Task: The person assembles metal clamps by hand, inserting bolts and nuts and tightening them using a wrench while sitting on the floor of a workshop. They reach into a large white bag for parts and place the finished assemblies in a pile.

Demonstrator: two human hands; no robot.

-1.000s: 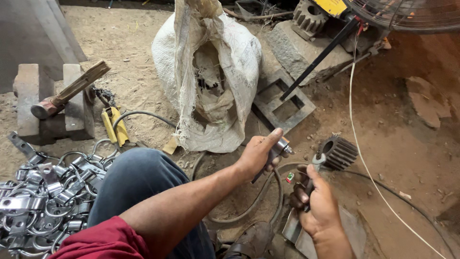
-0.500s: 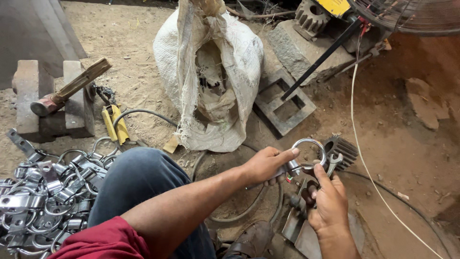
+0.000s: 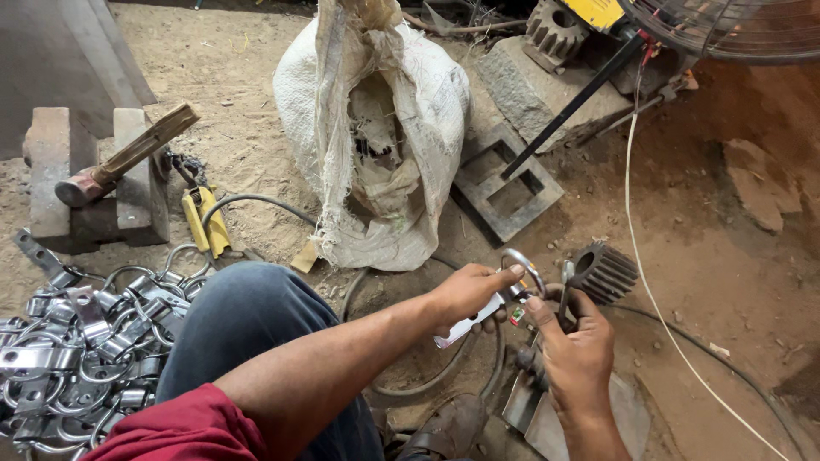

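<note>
Both hands meet on one metal ring clamp (image 3: 521,271): the left hand (image 3: 468,294) grips its flat strap, the right hand (image 3: 574,341) pinches the ring just beside.

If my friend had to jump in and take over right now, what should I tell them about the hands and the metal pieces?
Left hand: grip closed on a metal ring clamp, its flat strap pointing down-left.
Right hand: fingers meet the clamp's ring from the right and hold a thin metal tool.
Nearby: a dark gear on the ground just behind the hands; a pile of similar clamps at far left, beside the knee; a white sack ahead.
Done: one clamp is in hand.
Left: whether it is finished cannot be told.
</note>
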